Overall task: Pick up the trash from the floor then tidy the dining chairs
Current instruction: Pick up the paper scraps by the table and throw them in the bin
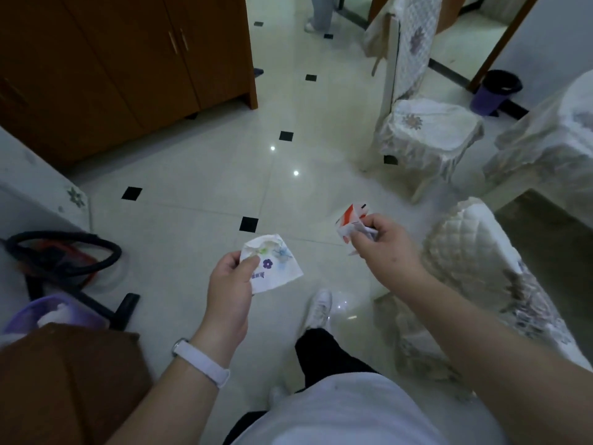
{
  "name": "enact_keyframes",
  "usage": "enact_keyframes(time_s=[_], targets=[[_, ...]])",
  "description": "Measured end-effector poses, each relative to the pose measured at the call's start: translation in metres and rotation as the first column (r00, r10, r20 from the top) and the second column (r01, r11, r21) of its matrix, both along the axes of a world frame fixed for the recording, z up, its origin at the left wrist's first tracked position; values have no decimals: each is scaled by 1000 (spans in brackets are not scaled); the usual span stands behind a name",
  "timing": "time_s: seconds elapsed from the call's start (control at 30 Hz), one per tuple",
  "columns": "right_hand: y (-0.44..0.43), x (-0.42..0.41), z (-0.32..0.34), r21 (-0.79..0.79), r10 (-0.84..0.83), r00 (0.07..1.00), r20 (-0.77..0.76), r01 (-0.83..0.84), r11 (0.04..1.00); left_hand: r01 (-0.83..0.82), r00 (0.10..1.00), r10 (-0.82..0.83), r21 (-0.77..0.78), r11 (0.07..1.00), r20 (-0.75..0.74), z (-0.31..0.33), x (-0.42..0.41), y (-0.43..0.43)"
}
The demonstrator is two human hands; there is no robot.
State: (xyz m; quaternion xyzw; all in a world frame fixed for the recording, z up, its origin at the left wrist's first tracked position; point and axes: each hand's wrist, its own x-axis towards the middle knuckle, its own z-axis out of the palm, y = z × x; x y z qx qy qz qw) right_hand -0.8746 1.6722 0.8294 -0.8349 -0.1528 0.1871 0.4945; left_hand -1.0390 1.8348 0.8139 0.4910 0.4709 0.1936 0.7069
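At the lower left edge of the view, we see a purple bin [22, 316] with white scraps inside it, standing on the pale tiled floor [192, 175], with a brown wooden cabinet [112, 59] farther back. Toward the centre, our left hand [229, 284], which wears a white wristband [205, 361], pinches a flower-printed paper wrapper [279, 268] between thumb and curled fingers; the wrapper is held in the air, clear of the floor. A white shoe [317, 309] shows on the tiles below and between the two hands. To the right, our right hand [385, 242] grips a crumpled red-and-white paper [351, 220], likewise raised off the floor. Further right stand two dining chairs in quilted, flower-patterned covers: the far chair [423, 130] near the cloth-covered table [545, 146], and the near chair [475, 252] just beside our right forearm. A purple bucket [497, 91] with a black liner sits on the floor beyond the far chair.
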Motion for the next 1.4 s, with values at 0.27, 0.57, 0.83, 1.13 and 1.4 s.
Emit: enact_keyframes(time_s=[0.27, 0.57, 0.83, 1.13, 1.4], targets=[[94, 129, -37, 41, -32, 992, -119, 37, 998, 20, 992, -2, 137, 990, -124, 1, 127, 98], [174, 300, 7, 55, 0, 999, -54, 3, 998, 65, 993, -43, 200, 978, -109, 31, 297, 168], [185, 379, -21, 29, -161, 976, -147, 167, 986, 133, 979, -116, 93, 987, -165, 1, 408, 217], [254, 511, -20, -52, -389, 916, -94, 386, 921, 300, 949, -299, -5, 954, -104, -24, 580, 310], [343, 618, 7, -37, -505, 863, -10, 505, 862, 473, 880, -472, 10, 881, -48, -5, 731, 428]])
